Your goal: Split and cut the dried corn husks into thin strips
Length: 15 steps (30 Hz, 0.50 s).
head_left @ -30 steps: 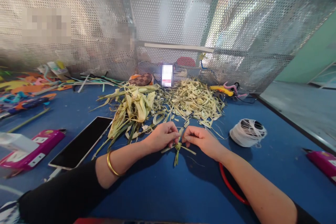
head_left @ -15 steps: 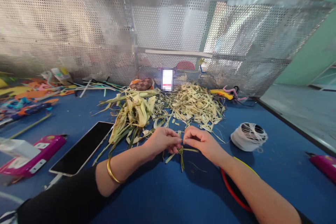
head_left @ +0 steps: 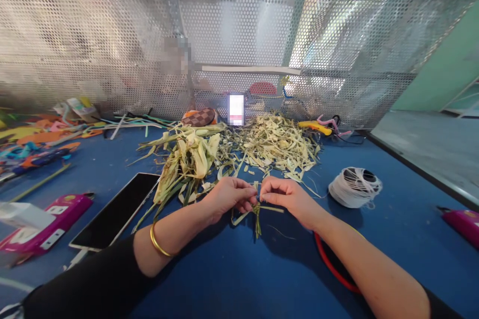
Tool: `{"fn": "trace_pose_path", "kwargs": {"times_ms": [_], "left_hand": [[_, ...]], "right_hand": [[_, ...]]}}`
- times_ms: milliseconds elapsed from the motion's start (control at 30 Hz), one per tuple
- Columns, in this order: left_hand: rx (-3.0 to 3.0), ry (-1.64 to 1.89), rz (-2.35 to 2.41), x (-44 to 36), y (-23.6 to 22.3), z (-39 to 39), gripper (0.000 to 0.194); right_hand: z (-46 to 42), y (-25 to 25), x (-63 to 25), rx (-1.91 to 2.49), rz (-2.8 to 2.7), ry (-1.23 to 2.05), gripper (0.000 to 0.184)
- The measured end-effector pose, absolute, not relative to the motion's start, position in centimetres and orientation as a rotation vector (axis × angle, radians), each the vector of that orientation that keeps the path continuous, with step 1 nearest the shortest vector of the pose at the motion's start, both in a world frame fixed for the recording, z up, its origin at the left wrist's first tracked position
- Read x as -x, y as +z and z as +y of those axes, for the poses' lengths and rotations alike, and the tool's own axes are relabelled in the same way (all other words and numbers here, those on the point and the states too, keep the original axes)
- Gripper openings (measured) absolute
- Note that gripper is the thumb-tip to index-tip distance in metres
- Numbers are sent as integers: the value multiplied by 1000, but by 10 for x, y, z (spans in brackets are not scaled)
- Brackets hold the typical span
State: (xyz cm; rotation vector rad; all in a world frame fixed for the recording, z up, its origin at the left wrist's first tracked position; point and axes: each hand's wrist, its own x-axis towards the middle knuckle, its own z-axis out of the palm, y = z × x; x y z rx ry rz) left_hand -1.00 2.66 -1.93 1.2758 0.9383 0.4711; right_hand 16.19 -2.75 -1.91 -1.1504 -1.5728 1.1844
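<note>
My left hand [head_left: 229, 197] and my right hand [head_left: 285, 197] meet just above the blue table [head_left: 232, 274], fingers pinched together on a small knot of green leaf strips [head_left: 256, 210]. Loose strip ends stick out left, right and downward from the knot. A gold bangle [head_left: 157, 242] sits on my left wrist. Right behind my hands lies a heap of pale green and yellow leaves [head_left: 194, 157] and a pile of shredded leaf strips [head_left: 279, 145].
A dark phone [head_left: 118, 211] lies at left, with a pink device [head_left: 45, 220] beyond it. A spool of white string [head_left: 355, 187] sits at right. A red ring [head_left: 331, 266] lies under my right forearm. Perforated metal screens [head_left: 112, 45] close the back.
My hands have stayed pinched on the knot, working it slightly. The downward strip end has swung a little. The view itself has shifted a bit.
</note>
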Motion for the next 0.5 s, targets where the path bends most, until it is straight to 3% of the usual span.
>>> {"fn": "trace_pose_path", "kwargs": {"times_ms": [500], "left_hand": [[-1386,302,863,13,-17,27,22]], "right_hand": [[-25,-19,-153,1391,-1380,1216,16]]}}
